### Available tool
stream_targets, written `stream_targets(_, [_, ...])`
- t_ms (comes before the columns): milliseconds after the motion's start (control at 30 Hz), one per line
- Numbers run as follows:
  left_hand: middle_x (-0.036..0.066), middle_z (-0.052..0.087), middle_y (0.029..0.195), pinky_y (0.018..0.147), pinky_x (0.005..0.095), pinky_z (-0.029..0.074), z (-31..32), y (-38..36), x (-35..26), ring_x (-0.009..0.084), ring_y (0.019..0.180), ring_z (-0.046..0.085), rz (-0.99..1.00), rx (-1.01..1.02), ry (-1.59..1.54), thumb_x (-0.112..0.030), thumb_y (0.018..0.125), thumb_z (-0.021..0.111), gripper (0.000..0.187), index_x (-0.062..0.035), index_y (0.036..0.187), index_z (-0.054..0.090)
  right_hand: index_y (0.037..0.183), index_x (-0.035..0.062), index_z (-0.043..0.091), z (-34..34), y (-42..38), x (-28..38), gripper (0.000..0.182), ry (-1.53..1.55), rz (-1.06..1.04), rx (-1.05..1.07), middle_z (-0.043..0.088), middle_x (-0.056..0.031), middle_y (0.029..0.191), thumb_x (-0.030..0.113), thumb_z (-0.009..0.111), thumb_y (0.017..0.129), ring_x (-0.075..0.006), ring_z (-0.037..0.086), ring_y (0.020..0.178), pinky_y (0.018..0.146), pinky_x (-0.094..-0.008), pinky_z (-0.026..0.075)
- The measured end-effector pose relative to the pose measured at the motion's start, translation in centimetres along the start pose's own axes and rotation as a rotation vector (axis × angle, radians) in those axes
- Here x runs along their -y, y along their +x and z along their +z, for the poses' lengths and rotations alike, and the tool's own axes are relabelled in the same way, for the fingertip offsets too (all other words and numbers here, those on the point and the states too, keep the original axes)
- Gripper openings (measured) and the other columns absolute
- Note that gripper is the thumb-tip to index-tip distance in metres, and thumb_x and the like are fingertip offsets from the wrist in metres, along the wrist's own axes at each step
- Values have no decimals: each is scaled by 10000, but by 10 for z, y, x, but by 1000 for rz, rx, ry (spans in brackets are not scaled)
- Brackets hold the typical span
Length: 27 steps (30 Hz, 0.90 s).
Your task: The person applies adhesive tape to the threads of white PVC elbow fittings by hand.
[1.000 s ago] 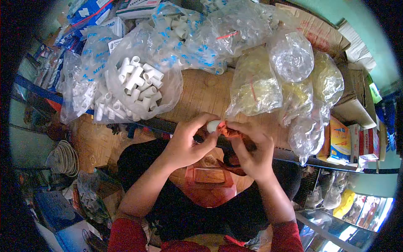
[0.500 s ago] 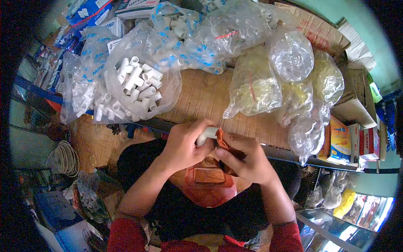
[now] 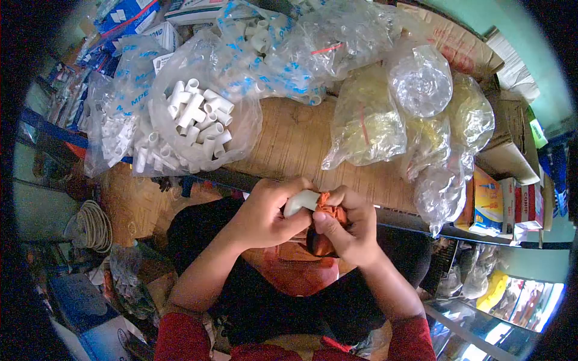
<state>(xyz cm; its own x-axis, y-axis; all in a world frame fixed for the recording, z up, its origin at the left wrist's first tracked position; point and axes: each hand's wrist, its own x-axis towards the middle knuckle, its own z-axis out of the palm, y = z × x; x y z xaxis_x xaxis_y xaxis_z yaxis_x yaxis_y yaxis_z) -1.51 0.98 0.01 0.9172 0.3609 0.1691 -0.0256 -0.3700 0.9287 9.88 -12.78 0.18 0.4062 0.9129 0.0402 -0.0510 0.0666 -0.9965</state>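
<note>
Between my hands is a curved white pipe fitting [image 3: 301,203]. My left hand [image 3: 268,212] is wrapped round its left side, fingers over the top and thumb below. At its right end my right hand [image 3: 352,227] pinches a crumpled orange-brown cloth [image 3: 332,212] against the fitting's opening. Part of the cloth hangs dark below my right fingers. Beyond the hands, a clear bag [image 3: 244,129] of white pipe fittings [image 3: 194,111] lies open on the cardboard-covered table [image 3: 289,135].
Clear bags with yellowish contents [image 3: 367,123] and a bag of clear round parts [image 3: 419,84] lie at the right. Small boxes [image 3: 489,198] stand beyond them. A coil of white cable [image 3: 90,225] is at the left. A reddish-brown surface [image 3: 295,271] shows between the legs.
The fitting has tilted and shifted slightly down. My right hand has turned and moved a little lower, and the cloth is now more bunched at the fitting's end.
</note>
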Motion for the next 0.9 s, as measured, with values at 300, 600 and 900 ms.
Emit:
stream_targets(300, [-29,546,761,542,191,354,-21,-2,8,26,614,451,-43,-39,-398,-153,861,583,127,-37,910,596,853,50,469,-24,11,7,190,47,-173,-530,548,-24,742,-72,606,800,-90,523,644,585,-224,447])
stream_targets(600, [-14,572,749,550,207,377,-16,-2,-1,48,641,491,-186,47,-522,-193,788,619,181,-32,869,608,1077,18,448,-11,5,-6,308,301,-84,-204,507,-27,855,283,499,929,-105,473,796,765,-242,389])
stream_targets(900, [-28,547,750,563,213,389,-11,-1,2,41,654,487,-140,90,-455,-103,824,589,122,-16,910,594,977,-22,601,-10,1,7,100,-134,-227,-435,642,-72,918,15,562,893,-118,577,816,732,-238,455])
